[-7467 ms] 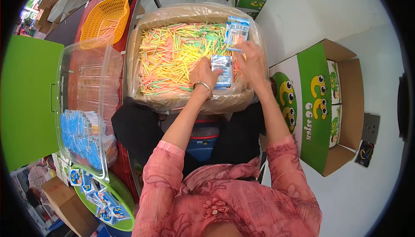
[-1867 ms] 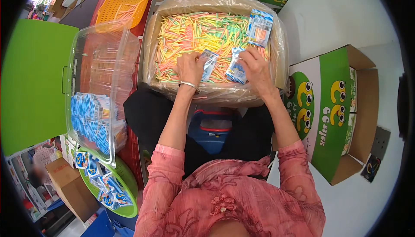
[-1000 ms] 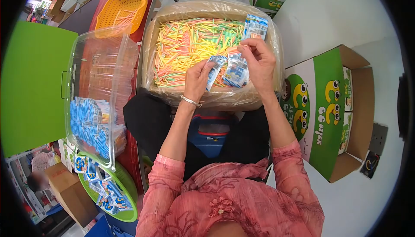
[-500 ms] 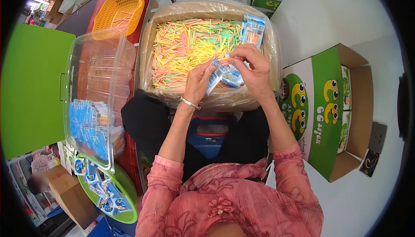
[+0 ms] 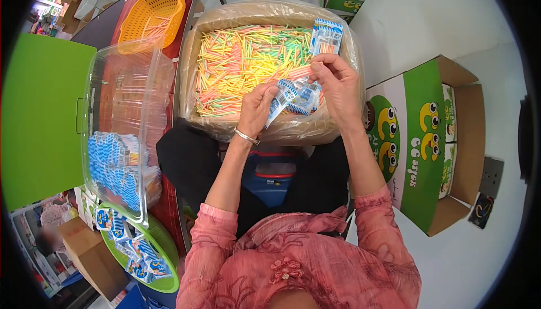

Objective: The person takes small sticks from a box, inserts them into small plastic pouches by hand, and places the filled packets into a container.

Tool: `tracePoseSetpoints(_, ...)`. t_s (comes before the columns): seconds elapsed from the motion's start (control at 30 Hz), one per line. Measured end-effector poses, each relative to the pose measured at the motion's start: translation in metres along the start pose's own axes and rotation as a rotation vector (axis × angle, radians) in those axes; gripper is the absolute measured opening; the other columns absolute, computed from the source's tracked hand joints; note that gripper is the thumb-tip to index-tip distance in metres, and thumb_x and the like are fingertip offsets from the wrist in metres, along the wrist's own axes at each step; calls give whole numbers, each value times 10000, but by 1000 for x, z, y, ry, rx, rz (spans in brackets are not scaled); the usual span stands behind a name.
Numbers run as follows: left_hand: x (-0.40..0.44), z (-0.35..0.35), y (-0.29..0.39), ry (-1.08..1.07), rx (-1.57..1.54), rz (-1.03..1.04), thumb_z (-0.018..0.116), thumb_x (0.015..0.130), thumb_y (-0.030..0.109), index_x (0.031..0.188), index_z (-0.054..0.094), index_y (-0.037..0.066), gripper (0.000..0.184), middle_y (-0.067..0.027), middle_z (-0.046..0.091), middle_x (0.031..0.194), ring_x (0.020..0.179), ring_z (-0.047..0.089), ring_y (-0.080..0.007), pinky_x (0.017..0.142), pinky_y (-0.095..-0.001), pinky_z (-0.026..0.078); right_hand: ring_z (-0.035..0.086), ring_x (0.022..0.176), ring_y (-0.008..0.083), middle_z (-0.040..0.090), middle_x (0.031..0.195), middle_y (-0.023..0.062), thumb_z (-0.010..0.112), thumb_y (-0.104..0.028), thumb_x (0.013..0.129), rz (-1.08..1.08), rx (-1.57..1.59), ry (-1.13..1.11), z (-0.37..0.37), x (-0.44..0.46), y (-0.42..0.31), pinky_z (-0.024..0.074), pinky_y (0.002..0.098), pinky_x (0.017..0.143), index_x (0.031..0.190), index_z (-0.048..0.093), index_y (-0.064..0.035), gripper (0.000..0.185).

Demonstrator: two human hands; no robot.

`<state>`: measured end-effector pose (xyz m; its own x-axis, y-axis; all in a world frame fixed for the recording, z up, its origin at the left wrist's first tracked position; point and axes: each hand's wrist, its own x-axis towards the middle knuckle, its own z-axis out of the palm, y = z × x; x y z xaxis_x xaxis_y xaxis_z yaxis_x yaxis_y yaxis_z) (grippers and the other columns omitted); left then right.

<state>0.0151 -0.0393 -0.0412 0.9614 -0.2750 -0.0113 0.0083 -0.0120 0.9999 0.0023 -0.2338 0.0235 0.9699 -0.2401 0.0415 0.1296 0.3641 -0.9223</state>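
My left hand (image 5: 256,109) is closed on a small blue-and-white packet (image 5: 280,101), gripped between thumb and fingers. Pinched in my right hand (image 5: 341,86) is a small bunch of pink sticks (image 5: 301,72), held just above the packet. Both hands are over the near right part of a plastic-lined carton (image 5: 189,78) full of thin pink, yellow and green sticks (image 5: 242,64). Another blue-and-white packet (image 5: 306,98) lies between my hands, partly hidden. Beyond my right hand, a flat packet with a clear window (image 5: 327,36) rests on the sticks.
At left, a clear plastic bin (image 5: 143,196) holds many blue-and-white packets. A green basket (image 5: 169,247) with packets sits nearer, and an orange basket (image 5: 125,27) with pink sticks farther off. An open green-and-white carton (image 5: 420,86) stands at right.
My right hand has moved slightly right, away from the left hand, and the pink sticks in its fingers now show more fully. The left hand still holds the packet.
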Motion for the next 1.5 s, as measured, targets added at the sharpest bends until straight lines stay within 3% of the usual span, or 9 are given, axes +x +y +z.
tracePoseSetpoints(0.3,-2,1,4,-4,-79,-76,577,1010,197,1098,688,-33,270,39,628,833,753,519,-35,665,-205,449,608,741,96,655,860,36,689,-51,900,78,134,-42,-8,-7,24,519,253,690,994,672,11,114)
tracePoseSetpoints(0.47,-2,2,2,8,-121,-41,566,1019,234,1084,689,-33,302,55,632,825,697,483,-4,595,-179,403,605,749,81,650,859,28,680,-23,888,73,-129,-111,-13,-6,11,499,227,691,959,674,5,77)
tracePoseSetpoints(0.7,-2,4,3,6,-94,-38,584,1005,182,1079,695,-26,246,22,642,845,774,530,-54,698,-222,458,592,727,64,657,824,19,689,-50,872,-184,-463,-233,-2,-10,-9,477,219,667,930,678,13,86)
tracePoseSetpoints(0.87,-2,6,9,-88,115,217,583,1001,159,1114,688,-14,232,3,676,913,829,558,-74,742,-243,468,592,739,77,658,830,33,670,-63,875,72,-438,-286,-3,-2,-8,466,228,649,919,674,28,101)
tracePoseSetpoints(0.9,-2,6,12,-88,42,122,586,999,157,1125,681,-15,234,1,679,920,833,565,-73,748,-241,471,593,742,81,657,830,38,666,-66,876,81,-461,-293,-3,0,-6,467,235,647,921,673,30,106)
tracePoseSetpoints(1.07,5,-2,26,-192,-272,-162,595,991,153,1162,651,-17,247,-7,678,923,862,600,-68,763,-231,490,625,733,155,668,834,85,671,-55,847,-155,-653,-362,11,4,-14,483,283,646,954,678,21,132)
tracePoseSetpoints(1.3,8,-4,26,-32,-566,-61,595,985,124,1094,659,-1,177,-39,688,1008,904,631,-96,782,-251,516,642,778,274,675,851,115,716,-147,823,-577,-869,-310,29,-1,-24,461,389,851,1002,692,-20,221)
tracePoseSetpoints(1.4,7,-1,39,-25,-610,43,605,976,108,1081,658,-5,164,-52,693,1027,913,636,-108,820,-256,510,636,827,266,678,857,112,722,-158,814,-555,-884,-210,31,-5,-23,427,407,875,995,686,-32,224)
tracePoseSetpoints(1.5,8,-3,32,-8,-499,75,617,965,95,1088,661,-6,165,-58,694,1031,929,631,-109,855,-262,497,618,837,259,664,841,103,730,-158,801,-430,-891,-385,21,-9,-17,429,400,814,977,685,-42,215)
